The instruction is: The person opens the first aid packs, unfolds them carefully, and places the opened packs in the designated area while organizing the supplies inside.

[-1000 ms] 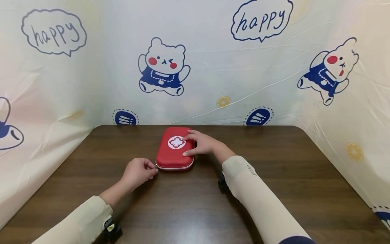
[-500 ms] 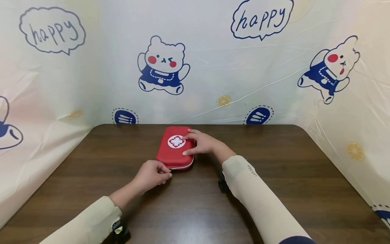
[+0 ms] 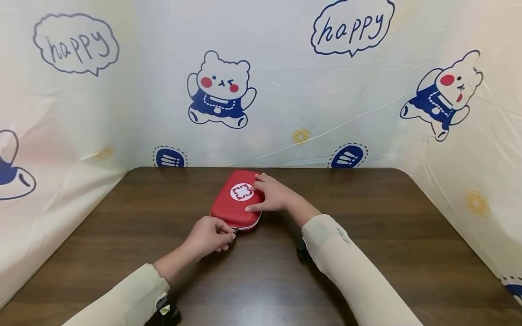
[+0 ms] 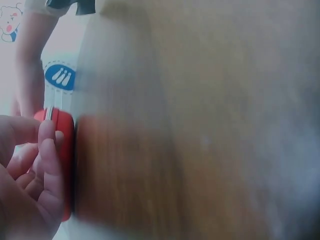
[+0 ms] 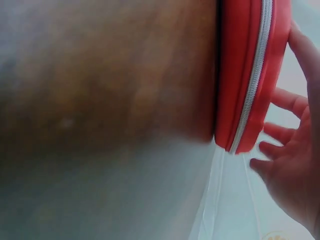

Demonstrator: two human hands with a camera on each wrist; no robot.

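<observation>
A red first-aid case (image 3: 230, 206) with a white cross emblem lies shut at the table's far side. At its front edge, my left hand (image 3: 208, 237) pinches the small zipper pull (image 3: 235, 230) between thumb and forefinger. My right hand (image 3: 276, 195) rests on the lid's right side, thumb and fingers spread and pressing on it. In the right wrist view, the silver zipper (image 5: 252, 80) runs along the case's side with its teeth together. The left wrist view shows the red case (image 4: 67, 160) behind the left fingers, which partly hide the zipper.
The case stands on a dark brown wooden table (image 3: 367, 217). A pale printed curtain (image 3: 277, 90) hangs close behind the table's back edge and along both sides. Each forearm, in a light sleeve, wears a black wrist camera (image 3: 165, 312).
My left hand has moved to the right along the case's front edge, taking the zipper pull with it. The case has turned slightly, its far end shifting right, with my right hand still on it.
</observation>
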